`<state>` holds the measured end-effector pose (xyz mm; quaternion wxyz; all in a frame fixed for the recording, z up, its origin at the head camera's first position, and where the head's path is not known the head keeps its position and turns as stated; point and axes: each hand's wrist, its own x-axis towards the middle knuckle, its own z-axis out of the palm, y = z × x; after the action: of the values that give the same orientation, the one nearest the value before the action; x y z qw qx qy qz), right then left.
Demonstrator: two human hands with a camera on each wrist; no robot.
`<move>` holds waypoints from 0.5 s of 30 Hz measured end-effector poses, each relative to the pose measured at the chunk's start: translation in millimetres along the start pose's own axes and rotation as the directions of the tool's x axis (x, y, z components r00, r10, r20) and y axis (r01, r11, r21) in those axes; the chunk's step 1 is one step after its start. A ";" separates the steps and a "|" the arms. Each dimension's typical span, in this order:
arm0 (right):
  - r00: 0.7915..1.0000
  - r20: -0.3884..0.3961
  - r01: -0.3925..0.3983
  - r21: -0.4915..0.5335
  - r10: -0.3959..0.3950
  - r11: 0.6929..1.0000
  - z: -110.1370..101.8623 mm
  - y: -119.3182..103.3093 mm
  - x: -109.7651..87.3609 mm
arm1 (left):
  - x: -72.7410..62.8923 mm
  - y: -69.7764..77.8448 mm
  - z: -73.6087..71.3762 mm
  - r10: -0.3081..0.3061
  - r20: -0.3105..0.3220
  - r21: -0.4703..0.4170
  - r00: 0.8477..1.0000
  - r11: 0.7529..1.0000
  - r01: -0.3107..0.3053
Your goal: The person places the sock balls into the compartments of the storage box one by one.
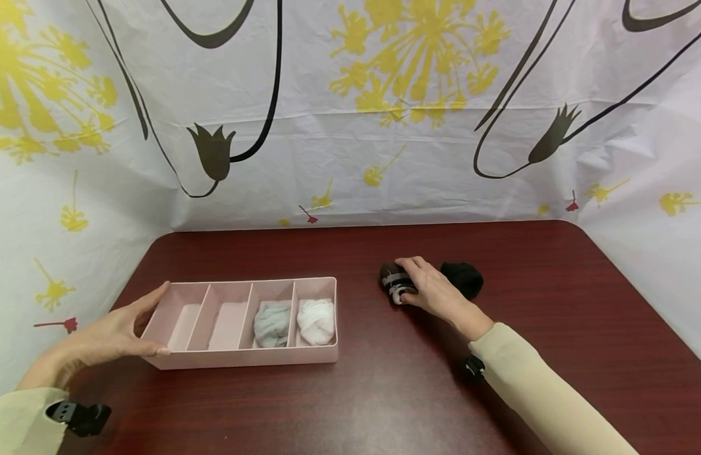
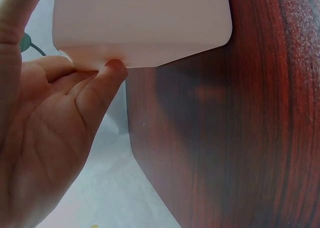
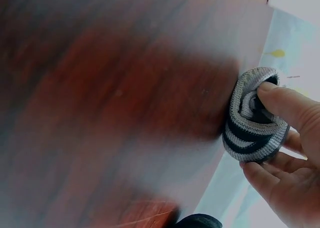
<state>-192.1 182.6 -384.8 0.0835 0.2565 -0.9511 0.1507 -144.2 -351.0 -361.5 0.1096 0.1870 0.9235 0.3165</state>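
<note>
My left hand (image 1: 114,328) grips the left end of a pink divided box (image 1: 242,359), thumb at the front corner and fingers at the back one. In the left wrist view, the thumb presses against the box's end wall (image 2: 145,17). A grey-green rolled sock (image 1: 273,324) sits in the box's third compartment from the left, and a white rolled sock (image 1: 316,321) in the rightmost one. To the right of the box, my right hand (image 1: 432,287) holds a rolled black-and-grey striped sock (image 3: 245,138), thumb in its open fold and fingers around its side.
Just right of my right hand lies a black rolled sock (image 1: 464,279), its edge also showing low in the right wrist view. The dark red wooden table (image 1: 373,398) has rounded back corners. A white patterned sheet (image 1: 328,145) hangs behind it and along both sides.
</note>
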 end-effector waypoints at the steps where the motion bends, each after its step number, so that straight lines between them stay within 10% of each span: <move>1: 1.000 0.000 -0.001 -0.002 0.001 1.000 0.3 0.0 0.1 | -0.1 -0.3 0.0 0.000 0.002 -0.001 1.000 1.000 0.000; 15: 0.996 -0.078 0.039 0.005 -0.038 0.999 4.4 1.3 2.2 | -0.1 -1.2 -1.1 -0.008 0.015 0.009 1.000 1.000 0.008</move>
<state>-195.1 181.2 -388.8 0.1225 0.2691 -0.9414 0.1622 -144.8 -352.6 -361.5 0.1171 0.1863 0.9247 0.3107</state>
